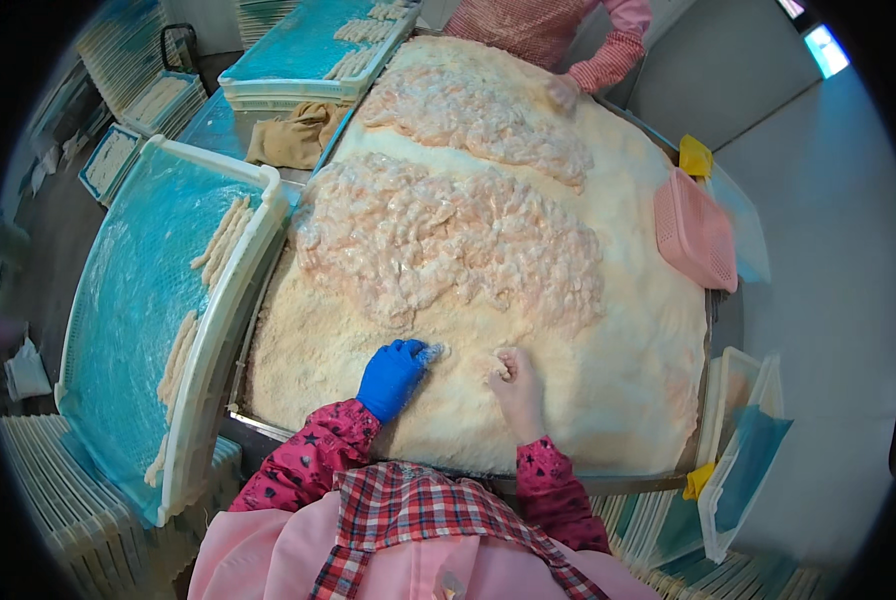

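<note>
My left hand (pixel 393 378), in a blue glove, is closed with its fingertips on a glossy piece of raw meat (pixel 432 354) just above the crumb layer. To its right, my right hand (pixel 521 392) is curled low over the crumbs; what lies in its fingers is pale and crumb-dusted, too small to make out. Both hands are over the near side of a broad table spread with pale crumbs (pixel 458 420). Just beyond them lies a large mound of raw pinkish-white meat pieces (pixel 448 240), with a second mound (pixel 478 120) farther back.
At left, a white-rimmed tray lined with blue film (pixel 128 290) carries coated strips (pixel 226 240). Another lined tray (pixel 288 45) and a brown cloth (pixel 298 135) sit beyond. A pink basket (pixel 696 232) stands at the right edge. A co-worker's hand (pixel 564 92) touches the far crumbs.
</note>
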A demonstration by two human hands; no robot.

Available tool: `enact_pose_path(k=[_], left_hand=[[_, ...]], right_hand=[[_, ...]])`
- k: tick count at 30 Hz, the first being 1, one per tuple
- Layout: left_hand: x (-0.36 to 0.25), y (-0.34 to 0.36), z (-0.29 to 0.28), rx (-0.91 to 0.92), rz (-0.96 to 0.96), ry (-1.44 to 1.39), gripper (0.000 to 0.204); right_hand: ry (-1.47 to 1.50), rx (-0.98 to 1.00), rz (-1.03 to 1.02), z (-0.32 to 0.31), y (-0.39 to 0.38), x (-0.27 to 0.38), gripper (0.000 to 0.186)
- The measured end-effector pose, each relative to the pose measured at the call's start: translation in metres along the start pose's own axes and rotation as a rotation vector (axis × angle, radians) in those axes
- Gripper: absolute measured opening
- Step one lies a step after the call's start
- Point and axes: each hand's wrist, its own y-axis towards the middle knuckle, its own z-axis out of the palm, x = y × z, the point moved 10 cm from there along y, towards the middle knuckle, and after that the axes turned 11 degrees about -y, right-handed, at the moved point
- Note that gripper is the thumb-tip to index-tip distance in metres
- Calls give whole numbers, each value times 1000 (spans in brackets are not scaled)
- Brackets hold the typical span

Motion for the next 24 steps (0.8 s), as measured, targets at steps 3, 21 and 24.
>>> enact_pose_path(k=[3,21,24], left_hand=[[30,3,-12,27,-315,-283,30],[30,-26,-74,-385,-30,-234,37],[26,-29,-77,-418,-52,-234,36]], right_hand=[[206,-105,-53,-28,-2,23,29],[330,-175,-33,-18,-10,28,43],[-134,89,-494,-10,-22,93,58]])
